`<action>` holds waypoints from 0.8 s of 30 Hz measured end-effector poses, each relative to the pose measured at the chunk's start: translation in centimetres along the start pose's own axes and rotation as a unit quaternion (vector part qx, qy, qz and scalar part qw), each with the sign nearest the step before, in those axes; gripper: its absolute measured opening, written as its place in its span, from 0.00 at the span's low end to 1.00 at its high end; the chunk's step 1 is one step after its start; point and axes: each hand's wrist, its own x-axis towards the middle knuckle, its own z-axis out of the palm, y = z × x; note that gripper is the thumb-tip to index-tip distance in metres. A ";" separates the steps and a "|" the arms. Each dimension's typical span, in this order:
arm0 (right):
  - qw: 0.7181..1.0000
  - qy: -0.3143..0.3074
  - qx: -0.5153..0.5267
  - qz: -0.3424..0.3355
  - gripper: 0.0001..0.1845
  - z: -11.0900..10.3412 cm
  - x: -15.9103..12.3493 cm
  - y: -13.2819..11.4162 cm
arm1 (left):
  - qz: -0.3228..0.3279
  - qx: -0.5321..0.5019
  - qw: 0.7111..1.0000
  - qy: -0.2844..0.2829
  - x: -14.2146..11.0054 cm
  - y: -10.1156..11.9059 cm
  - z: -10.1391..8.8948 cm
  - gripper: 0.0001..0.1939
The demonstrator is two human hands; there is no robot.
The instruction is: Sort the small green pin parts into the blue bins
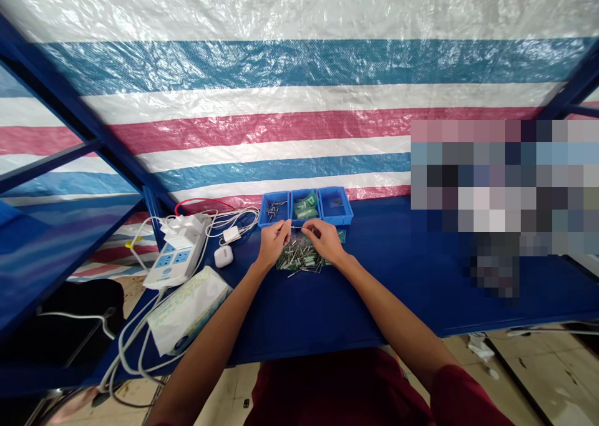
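My left hand (274, 244) and my right hand (326, 239) are raised over the desk with fingertips pinched. Between them runs a thin, metallic rod (296, 227), held at both ends; its exact kind is too small to make out. Below lies a loose pile of slim metal rods (302, 259), mixed with small green-and-clear packets. Just beyond my hands stand three blue bins in a row. The left bin (266, 219) contains some metal pieces, the middle bin (314, 220) green packets (306, 206), and the right bin (337, 219) a few small items that are hard to see.
On the left are a white power strip (173, 261) with plugs and tangled cables, a white earbud case (223, 256) and a tissue pack (189, 310). The blue tabletop (397, 276) extends right towards a blurred-out area. Behind hangs a striped plastic sheet (281, 120).
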 end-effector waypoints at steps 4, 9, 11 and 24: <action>1.000 0.003 -0.006 -0.006 0.17 0.1 0.0 0.2 | 0.024 0.008 1.000 0.001 0.1 -0.4 0.0 0.21; 1.000 0.001 -0.015 -0.010 0.19 0.0 0.1 0.3 | 0.046 0.019 0.999 0.005 0.3 -0.9 0.0 0.14; 1.000 -0.002 -0.020 -0.006 0.21 -0.1 0.1 0.3 | 0.049 0.007 0.999 0.002 0.4 -0.8 -0.1 0.14; 1.000 -0.008 0.009 0.000 0.16 0.1 0.0 0.2 | 0.010 0.021 1.000 -0.012 0.0 -0.2 -0.2 0.26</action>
